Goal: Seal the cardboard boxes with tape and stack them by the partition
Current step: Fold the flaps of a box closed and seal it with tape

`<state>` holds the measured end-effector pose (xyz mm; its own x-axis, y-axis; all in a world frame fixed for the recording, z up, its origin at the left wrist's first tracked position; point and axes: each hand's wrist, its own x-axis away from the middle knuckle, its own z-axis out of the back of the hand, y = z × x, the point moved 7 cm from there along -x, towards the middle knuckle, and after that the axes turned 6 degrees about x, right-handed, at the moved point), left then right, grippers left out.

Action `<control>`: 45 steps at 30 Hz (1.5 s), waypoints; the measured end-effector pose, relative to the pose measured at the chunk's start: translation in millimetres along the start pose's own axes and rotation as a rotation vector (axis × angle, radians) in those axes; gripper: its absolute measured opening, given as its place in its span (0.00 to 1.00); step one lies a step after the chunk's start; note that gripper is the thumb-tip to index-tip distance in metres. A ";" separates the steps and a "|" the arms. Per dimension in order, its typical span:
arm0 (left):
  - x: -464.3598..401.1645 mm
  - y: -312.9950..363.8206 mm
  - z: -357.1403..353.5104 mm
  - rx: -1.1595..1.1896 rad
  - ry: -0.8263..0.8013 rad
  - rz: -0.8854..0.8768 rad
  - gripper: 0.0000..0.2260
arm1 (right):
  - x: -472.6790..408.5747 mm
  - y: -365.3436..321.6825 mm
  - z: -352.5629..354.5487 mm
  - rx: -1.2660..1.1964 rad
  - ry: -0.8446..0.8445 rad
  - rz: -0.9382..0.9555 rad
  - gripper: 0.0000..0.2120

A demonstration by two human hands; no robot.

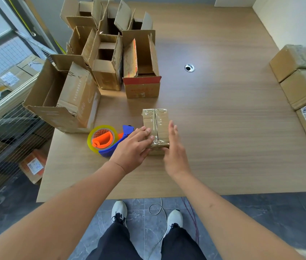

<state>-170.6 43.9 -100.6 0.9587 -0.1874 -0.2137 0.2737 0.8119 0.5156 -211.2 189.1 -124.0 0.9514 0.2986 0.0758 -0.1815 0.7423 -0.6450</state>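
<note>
Left hand (132,145) rests open on the small taped brown cardboard box (156,126); right hand (174,151), open, at its 3 o'clock side.

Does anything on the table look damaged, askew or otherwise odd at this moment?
Mostly orderly. The open boxes at the far left have torn, ragged flap edges and lean unevenly. The small taped box between the hands has wrinkled tape. The tape dispenser lies on its side beside it.

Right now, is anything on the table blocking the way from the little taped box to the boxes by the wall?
Nothing visible does. Bare table lies between the taped box and the sealed boxes by the partition. The tape dispenser sits on the other side.
</note>
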 end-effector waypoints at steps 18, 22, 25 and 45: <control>-5.2 3.1 14.4 0.081 -0.269 0.018 0.29 | 8.2 1.6 -7.3 0.202 -0.118 0.062 0.50; -12.3 2.8 16.3 0.057 -0.332 -0.024 0.31 | 4.8 0.1 2.0 0.429 -0.067 0.105 0.56; -15.6 2.5 15.6 0.086 -0.314 0.006 0.32 | 1.9 -6.8 1.4 0.435 -0.016 0.048 0.52; -29.3 -26.3 5.6 -0.104 -0.426 0.093 0.34 | -10.8 -13.7 -19.0 0.667 -0.138 0.029 0.59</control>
<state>-205.6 25.0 -103.3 0.9308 -0.3048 0.2017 0.1969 0.8831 0.4258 -214.2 164.3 -130.4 0.9113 0.3651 0.1902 -0.3635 0.9305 -0.0449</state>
